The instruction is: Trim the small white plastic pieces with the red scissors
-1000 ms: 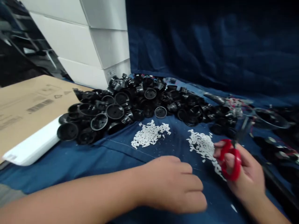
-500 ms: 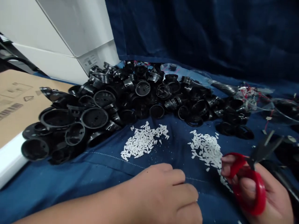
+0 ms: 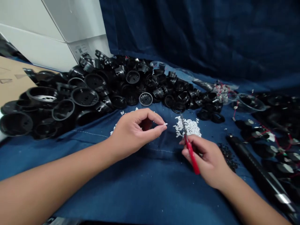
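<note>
Between thumb and forefinger, my left hand (image 3: 138, 131) pinches a small white plastic piece (image 3: 165, 124) by one end. My right hand (image 3: 206, 157) grips a pair of red-handled scissors (image 3: 192, 156), seen nearly edge-on, with the dark blades pointing away from me. Just beyond the right hand lies a pile of small white pieces (image 3: 191, 127), partly covered by the blades. A second white pile (image 3: 114, 126) is mostly hidden behind my left hand. Both hands are above the blue cloth (image 3: 145, 187), and the scissors are apart from the pinched piece.
A heap of round black plastic housings (image 3: 84, 96) spreads along the back and left. To the right lie a black power screwdriver (image 3: 260, 175), a scatter of tiny dark screws (image 3: 228, 156) and black parts with red wires (image 3: 280, 150). White boxes (image 3: 77, 22) stand behind.
My left hand has risen from the cloth and now pinches a white piece. The right hand has turned the scissors edge-on and shifted left. The view has shifted as well.
</note>
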`<action>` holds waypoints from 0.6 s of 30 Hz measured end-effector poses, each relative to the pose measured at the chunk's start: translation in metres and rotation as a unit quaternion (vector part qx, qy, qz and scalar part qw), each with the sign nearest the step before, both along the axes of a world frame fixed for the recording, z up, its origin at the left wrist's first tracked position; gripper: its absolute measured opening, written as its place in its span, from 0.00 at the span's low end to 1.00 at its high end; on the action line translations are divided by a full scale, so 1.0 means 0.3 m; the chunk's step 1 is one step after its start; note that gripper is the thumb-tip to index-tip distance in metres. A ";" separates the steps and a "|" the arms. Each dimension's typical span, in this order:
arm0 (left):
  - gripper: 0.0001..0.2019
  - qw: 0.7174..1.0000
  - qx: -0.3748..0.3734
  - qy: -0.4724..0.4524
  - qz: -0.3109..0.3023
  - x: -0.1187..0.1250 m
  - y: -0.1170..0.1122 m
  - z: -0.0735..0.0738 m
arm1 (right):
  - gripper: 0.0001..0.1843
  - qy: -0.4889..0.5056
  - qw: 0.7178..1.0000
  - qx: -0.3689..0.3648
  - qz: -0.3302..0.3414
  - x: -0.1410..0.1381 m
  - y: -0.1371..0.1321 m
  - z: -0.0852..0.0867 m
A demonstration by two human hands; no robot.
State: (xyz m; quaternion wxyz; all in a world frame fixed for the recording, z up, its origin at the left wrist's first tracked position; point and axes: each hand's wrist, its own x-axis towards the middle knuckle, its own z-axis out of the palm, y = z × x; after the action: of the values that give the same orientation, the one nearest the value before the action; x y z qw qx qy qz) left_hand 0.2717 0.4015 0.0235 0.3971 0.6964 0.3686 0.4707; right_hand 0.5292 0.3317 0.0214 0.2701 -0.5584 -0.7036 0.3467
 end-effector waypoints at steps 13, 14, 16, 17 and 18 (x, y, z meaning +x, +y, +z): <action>0.03 0.999 0.032 -0.027 -0.012 0.004 -0.007 -0.012 | 0.17 0.022 0.995 -0.076 0.068 -0.025 -0.009 0.012; 0.03 0.999 0.033 -0.030 -0.015 0.005 -0.005 -0.012 | 0.16 0.025 0.994 -0.078 0.070 -0.026 -0.009 0.013; 0.03 0.998 0.038 -0.036 -0.026 0.007 -0.003 -0.011 | 0.15 0.030 0.993 -0.085 0.070 -0.026 -0.010 0.014; 0.03 0.998 0.039 -0.039 -0.032 0.008 -0.003 -0.011 | 0.14 0.033 0.993 -0.089 0.071 -0.026 -0.010 0.014; 0.03 0.998 0.043 -0.042 -0.037 0.009 -0.004 -0.011 | 0.14 0.035 0.992 -0.093 0.071 -0.026 -0.010 0.015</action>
State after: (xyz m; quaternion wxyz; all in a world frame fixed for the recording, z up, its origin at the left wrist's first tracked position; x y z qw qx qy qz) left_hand 0.2743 0.4004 0.0201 0.3989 0.7055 0.3056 0.4998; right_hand 0.5214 0.3287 0.0259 0.2162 -0.5170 -0.6963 0.4485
